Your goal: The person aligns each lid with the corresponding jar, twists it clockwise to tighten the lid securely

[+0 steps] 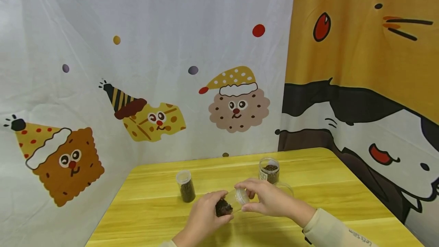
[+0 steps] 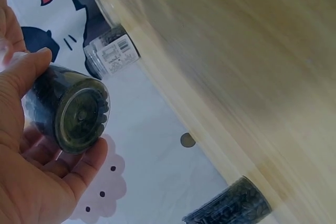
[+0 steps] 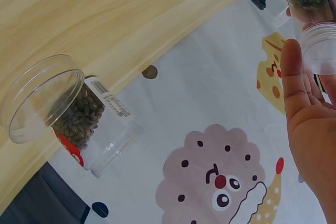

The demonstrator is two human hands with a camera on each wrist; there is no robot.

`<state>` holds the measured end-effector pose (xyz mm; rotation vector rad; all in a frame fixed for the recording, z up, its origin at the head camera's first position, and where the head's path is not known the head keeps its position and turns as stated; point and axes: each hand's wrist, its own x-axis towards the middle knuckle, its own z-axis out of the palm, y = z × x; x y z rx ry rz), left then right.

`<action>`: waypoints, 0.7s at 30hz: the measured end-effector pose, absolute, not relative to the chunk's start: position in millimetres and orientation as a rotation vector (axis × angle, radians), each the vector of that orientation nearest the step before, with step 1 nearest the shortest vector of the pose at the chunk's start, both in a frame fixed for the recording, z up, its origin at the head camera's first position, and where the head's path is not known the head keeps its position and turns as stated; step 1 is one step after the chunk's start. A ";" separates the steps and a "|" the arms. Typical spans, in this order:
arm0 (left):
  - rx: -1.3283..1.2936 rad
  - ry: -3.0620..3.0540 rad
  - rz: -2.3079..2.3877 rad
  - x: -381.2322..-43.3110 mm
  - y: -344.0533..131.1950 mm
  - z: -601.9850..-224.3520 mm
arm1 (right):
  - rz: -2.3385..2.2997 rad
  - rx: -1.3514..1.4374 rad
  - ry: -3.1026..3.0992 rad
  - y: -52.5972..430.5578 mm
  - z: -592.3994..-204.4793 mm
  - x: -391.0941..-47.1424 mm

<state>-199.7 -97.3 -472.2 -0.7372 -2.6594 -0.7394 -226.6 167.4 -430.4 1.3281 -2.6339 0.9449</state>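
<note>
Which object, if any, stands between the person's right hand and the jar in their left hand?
Nothing visible does. The right hand grips the clear top end of the jar, while the left hand holds its lower end. The labelled jar and tall jar stand beyond the hands.

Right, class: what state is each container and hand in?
Held clear jar: tilted, partly filled
Slim clear jar: upright, partly filled, seemingly capped
Barcode-labelled jar: upright, partly filled, cap unclear
Clear round dish: lying flat, looks empty
Left hand: grips jar's filled end
Right hand: holds its clear end
</note>
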 end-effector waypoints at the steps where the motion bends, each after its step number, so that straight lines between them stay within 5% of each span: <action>1: -0.739 -2.655 -0.738 -199.1 -97.3 -472.1 | 0.944 1.331 -2.635 167.5 -430.0 -226.5; 21: -0.695 -2.608 -0.725 -195.2 -91.3 -469.0 | 1.002 1.397 -2.459 169.8 -439.7 -230.5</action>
